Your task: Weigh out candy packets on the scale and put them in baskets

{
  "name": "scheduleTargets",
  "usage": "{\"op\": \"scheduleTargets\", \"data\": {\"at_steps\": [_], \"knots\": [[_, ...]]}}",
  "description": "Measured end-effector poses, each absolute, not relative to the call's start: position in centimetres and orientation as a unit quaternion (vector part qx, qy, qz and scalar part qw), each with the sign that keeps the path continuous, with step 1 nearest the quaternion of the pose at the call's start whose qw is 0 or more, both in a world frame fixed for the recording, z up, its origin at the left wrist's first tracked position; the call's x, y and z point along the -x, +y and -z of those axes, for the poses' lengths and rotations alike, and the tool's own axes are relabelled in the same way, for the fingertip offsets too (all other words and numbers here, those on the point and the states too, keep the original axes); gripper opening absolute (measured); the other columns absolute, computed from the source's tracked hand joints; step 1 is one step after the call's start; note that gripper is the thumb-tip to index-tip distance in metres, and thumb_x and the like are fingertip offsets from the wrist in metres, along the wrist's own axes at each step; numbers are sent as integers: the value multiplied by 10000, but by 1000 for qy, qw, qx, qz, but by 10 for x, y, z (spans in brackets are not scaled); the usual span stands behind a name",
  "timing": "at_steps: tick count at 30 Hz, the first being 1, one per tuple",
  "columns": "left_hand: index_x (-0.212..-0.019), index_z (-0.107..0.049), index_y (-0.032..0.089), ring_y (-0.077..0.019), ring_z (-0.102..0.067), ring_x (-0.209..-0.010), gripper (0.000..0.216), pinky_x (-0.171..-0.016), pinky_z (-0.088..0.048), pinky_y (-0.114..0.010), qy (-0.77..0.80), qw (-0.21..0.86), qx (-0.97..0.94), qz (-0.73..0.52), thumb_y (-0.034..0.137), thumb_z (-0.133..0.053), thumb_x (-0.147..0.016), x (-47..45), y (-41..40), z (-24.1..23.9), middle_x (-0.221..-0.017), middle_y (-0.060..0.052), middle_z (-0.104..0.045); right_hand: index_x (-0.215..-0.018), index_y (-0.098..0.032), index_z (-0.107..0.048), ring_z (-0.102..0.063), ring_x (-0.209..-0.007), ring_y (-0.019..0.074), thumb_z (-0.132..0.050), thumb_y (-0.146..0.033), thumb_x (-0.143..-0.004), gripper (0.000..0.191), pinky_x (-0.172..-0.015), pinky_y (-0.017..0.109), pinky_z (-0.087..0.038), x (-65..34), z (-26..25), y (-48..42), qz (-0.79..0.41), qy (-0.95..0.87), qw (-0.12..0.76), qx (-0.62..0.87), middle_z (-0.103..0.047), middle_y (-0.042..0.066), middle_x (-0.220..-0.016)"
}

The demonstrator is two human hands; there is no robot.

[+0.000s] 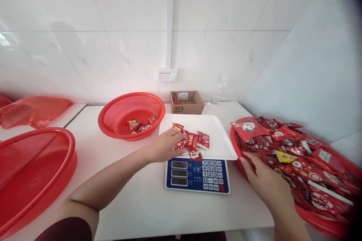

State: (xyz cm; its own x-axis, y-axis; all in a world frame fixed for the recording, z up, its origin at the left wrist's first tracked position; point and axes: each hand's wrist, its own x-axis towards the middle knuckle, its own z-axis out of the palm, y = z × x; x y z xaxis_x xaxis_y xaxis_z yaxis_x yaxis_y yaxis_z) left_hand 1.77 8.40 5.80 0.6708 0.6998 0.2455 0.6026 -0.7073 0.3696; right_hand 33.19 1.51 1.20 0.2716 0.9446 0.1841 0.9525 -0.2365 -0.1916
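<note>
- An empty red mesh basket (36,180) hangs over the near left edge of the worktop (135,199).
- The right hand (266,182) lies palm down at the near right edge with its fingers stretched out and apart, gripping nothing. Its fingertips rest at the rim of a full red basket (319,226).
- That basket holds a heap of red packets (296,158) piled up to the rim.
- A blue-faced scale (198,175) stands at the middle of the worktop, with its displays and keypad facing the near edge.
- A white tray (217,133) sits on the scale, and a few loose packets (195,141) lie at its near edge.
- The left hand (164,146) reaches in from the near left and lies palm down on the tray's near left corner. Its fingers touch the leftmost packets; I cannot tell whether they pinch one.
- A second mesh basket (113,128) stands just left of the tray, touching it, with a few sweets (140,124) inside.
- An open cardboard box (186,102) sits against the far edge, and a clear bottle (217,92) stands just right of it.
- A red plastic bag (31,111) lies at the far left.
- A white socket (167,75) sits on the tiled wall above the box.
</note>
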Motion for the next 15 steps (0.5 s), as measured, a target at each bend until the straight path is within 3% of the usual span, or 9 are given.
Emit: {"op": "scheduleTargets", "data": {"at_steps": [7, 15], "knots": [[-1090, -622, 232, -249, -592, -1013, 271, -828, -490, -346, 361, 109, -910, -171, 312, -589, -833, -14, 75, -38, -1078, -80, -651, -1190, -249, -600, -687, -785, 310, -280, -570, -860, 560, -598, 420, -529, -330, -15, 15, -21, -599, 110, 793, -717, 98, -1008], [-944, -671, 224, -194, -642, -880, 231, -786, -500, -321, 376, 96, -880, -274, 281, -449, -914, -15, 60, -17, -1008, -73, -683, -1155, -241, -620, -684, -761, 314, -299, -569, -854, 549, -578, 424, -527, -330, -13, 13, -4, -606, 124, 785, -719, 112, -986]]}}
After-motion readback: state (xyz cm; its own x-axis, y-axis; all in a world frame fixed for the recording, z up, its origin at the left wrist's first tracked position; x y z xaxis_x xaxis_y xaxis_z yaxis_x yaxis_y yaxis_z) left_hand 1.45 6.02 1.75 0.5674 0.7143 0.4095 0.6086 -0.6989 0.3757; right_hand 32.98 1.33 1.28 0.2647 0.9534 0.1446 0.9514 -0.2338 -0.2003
